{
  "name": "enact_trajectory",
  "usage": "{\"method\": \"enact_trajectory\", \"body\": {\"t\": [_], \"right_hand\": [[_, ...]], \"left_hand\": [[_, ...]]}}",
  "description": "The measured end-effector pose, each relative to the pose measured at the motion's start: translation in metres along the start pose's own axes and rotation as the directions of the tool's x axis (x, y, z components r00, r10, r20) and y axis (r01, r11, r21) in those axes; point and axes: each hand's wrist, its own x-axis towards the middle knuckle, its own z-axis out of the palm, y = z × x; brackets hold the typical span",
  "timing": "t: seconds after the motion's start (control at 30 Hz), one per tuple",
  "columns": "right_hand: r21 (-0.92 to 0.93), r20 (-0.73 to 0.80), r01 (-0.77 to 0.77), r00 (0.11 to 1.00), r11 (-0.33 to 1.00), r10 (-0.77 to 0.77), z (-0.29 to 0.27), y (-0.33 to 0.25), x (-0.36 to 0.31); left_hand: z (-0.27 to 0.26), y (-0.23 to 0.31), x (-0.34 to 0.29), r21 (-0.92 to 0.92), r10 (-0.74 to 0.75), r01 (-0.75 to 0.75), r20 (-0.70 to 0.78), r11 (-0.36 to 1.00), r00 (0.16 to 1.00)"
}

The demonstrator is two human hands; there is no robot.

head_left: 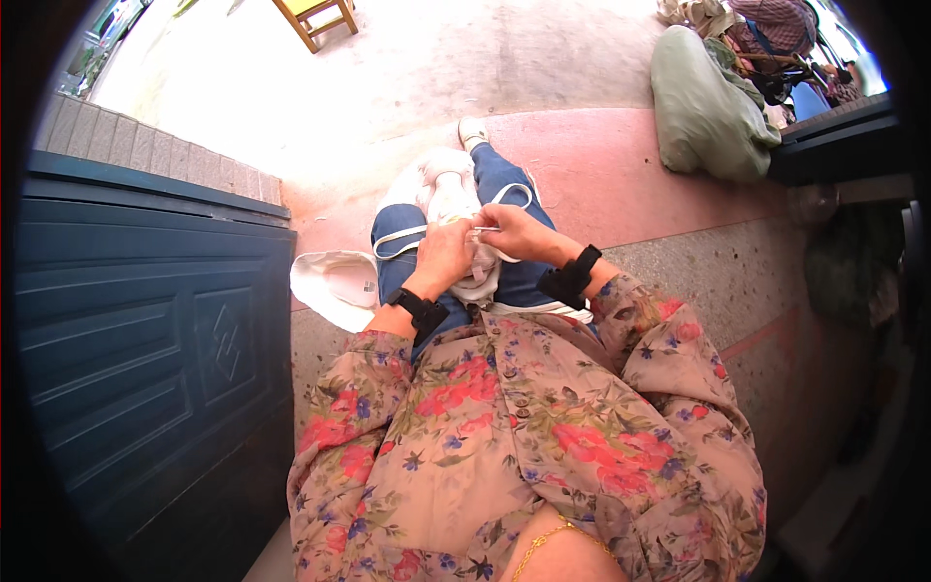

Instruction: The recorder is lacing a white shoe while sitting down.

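A pale white and pinkish cloth item (452, 197) with long white straps lies bunched over my lap, between my blue-trousered legs. My left hand (447, 256) is closed on its fabric near the middle. Close beside it, my right hand (521, 234) is pinched shut on a thin white piece, like a strip or thread, whose kind I cannot make out. The fingertips of both hands nearly meet. One white strap (398, 236) loops over my left leg and another (515, 193) over my right leg.
A white hat-shaped item (335, 284) with a pale pink inside rests by my left leg. A dark blue panelled door (155, 330) stands at left. A stuffed green sack (700, 107) leans at far right near piled belongings. A small yellow wooden stool (317, 19) stands far ahead.
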Motion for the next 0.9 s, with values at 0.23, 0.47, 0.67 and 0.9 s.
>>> {"method": "enact_trajectory", "body": {"t": [0.23, 0.47, 0.67, 0.9], "right_hand": [[0.016, -0.214, -0.179, 0.960, 0.984, 0.178, 0.006, 0.023, 0.012], [-0.060, -0.155, -0.079, 0.986, 0.995, 0.069, 0.015, 0.030, 0.003], [-0.284, -0.218, -0.089, 0.976, 0.955, 0.026, 0.028, 0.017, 0.001], [-0.400, -0.333, -0.179, 0.942, 0.899, 0.039, 0.046, 0.007, 0.003]], "left_hand": [[0.015, -0.005, -0.016, -0.024, 0.159, -0.173, -0.293, 0.985, 0.943], [0.012, -0.005, -0.031, 0.023, 0.277, -0.287, -0.350, 0.958, 0.895], [0.010, -0.007, -0.032, -0.032, 0.253, -0.285, -0.373, 0.958, 0.892], [0.013, -0.009, -0.032, -0.050, 0.253, -0.294, -0.386, 0.955, 0.887]]}}
